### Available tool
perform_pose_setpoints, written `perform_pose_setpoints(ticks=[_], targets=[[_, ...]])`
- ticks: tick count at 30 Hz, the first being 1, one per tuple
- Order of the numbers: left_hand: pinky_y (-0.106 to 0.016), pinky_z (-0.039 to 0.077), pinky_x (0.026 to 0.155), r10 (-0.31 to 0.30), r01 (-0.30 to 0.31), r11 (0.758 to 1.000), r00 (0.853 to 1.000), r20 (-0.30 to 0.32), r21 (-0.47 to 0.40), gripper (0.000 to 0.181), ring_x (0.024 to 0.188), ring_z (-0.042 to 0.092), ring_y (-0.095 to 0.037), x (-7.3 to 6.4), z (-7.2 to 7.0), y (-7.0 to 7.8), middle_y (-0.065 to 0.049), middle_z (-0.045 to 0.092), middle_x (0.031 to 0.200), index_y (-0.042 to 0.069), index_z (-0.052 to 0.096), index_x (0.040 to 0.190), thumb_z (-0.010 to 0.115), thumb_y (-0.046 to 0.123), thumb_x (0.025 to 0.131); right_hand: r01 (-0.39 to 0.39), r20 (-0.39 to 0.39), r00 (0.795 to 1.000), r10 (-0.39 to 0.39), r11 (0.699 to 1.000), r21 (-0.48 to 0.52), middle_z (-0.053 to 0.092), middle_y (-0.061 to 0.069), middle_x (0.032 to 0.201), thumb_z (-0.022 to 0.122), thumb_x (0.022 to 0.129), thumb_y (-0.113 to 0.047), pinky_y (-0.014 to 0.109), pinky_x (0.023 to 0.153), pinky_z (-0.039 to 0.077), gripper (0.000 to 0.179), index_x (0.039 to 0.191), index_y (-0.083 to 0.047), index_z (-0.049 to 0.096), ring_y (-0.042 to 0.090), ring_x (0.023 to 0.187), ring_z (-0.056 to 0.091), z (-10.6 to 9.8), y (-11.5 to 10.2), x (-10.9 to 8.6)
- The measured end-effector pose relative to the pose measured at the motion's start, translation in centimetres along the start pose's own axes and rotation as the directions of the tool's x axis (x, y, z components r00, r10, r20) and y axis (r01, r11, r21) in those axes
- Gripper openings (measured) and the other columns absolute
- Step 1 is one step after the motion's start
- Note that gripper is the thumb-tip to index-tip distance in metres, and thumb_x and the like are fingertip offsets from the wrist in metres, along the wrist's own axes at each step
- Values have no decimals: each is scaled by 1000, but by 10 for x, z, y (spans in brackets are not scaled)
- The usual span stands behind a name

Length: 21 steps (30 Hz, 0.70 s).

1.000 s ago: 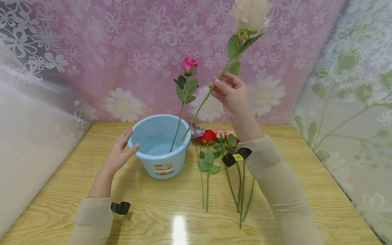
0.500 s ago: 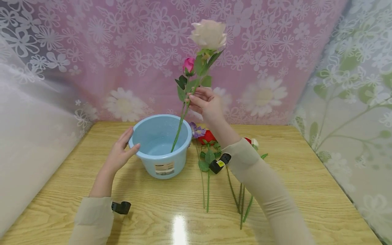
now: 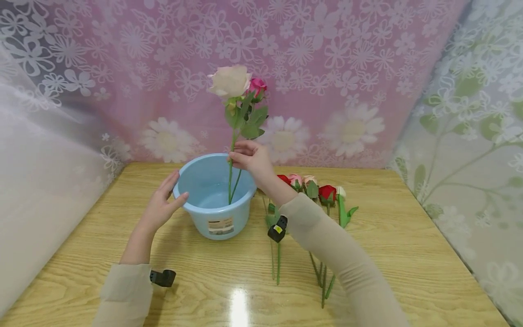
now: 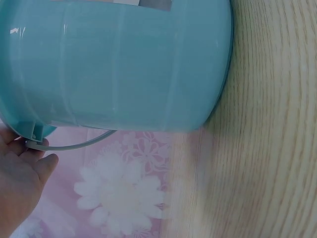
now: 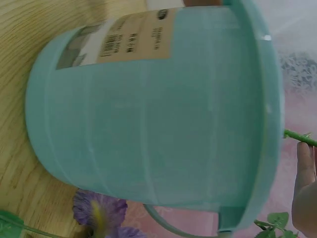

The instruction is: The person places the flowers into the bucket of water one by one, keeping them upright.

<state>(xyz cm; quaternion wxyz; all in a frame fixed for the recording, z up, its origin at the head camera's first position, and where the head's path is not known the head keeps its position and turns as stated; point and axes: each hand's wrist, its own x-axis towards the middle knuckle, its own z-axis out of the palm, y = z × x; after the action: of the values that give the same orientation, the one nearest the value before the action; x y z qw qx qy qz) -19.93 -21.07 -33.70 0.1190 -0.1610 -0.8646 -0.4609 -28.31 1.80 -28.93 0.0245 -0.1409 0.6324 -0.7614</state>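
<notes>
A light blue plastic bucket (image 3: 240,220) with a paper label stands upright on the table. My left hand (image 3: 161,206) holds its left rim, thumb over the edge; in the left wrist view, the fingers (image 4: 20,144) curl by the handle's mount. My right hand (image 3: 255,163) pinches the green stem of a white rose (image 3: 230,82) above the bucket. That rose stands nearly upright, its lower stem inside the bucket. A bright pink rose (image 3: 258,86) leans in the bucket just behind it, the two stems crossing low down.
Right of the bucket lie several flowers on the wooden table (image 3: 204,281): a red rose (image 3: 328,193), a white tulip-like bud (image 3: 341,192) and a pale pink rose (image 3: 295,179) among them. A purple flower (image 5: 99,208) lies beside the bucket. Floral curtains (image 3: 175,54) hang behind.
My right hand has brought the white rose left and down, from beside the bucket's right rim into it, in front of the pink rose. The left hand has stayed at the rim.
</notes>
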Motion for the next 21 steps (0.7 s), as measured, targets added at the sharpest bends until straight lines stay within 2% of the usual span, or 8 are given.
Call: perform_pose_setpoints(ticks=[5, 11, 16, 21], targets=[[-48, 20, 102, 4, -4, 1000, 1000, -4, -8, 62, 127, 16, -39, 1, 0, -1, -27, 15, 141, -13, 20, 134, 55, 7, 87, -19, 45, 999, 21, 999, -39, 62, 11, 88, 60, 80, 3, 33, 72, 53, 29, 109, 5, 56, 15, 71, 62, 7, 9, 2], [-48, 20, 102, 9, -9, 1000, 1000, -5, -7, 63, 128, 16, -38, 1, 0, -2, -26, 14, 141, -12, 20, 134, 55, 8, 87, -45, 85, 995, 55, 992, -122, 63, 16, 89, 61, 80, 1, 32, 71, 53, 26, 106, 4, 58, 17, 73, 62, 13, 12, 3], [-48, 21, 102, 12, -12, 1000, 1000, -7, -2, 63, 128, 16, -38, 1, 0, -3, -26, 15, 141, -12, 20, 134, 55, 10, 87, -57, 142, 986, 88, 977, -206, 62, 17, 89, 61, 81, 0, 31, 70, 53, 25, 106, 5, 58, 18, 75, 62, 17, 16, 3], [-49, 21, 102, 14, -14, 1000, 1000, -2, -14, 63, 128, 16, -38, 1, 0, -4, -27, 15, 141, -13, 20, 134, 54, 10, 87, -68, 188, 975, 116, 967, -244, 62, 15, 87, 60, 82, 0, 30, 69, 53, 23, 104, 4, 59, 18, 75, 62, 20, 20, 5]])
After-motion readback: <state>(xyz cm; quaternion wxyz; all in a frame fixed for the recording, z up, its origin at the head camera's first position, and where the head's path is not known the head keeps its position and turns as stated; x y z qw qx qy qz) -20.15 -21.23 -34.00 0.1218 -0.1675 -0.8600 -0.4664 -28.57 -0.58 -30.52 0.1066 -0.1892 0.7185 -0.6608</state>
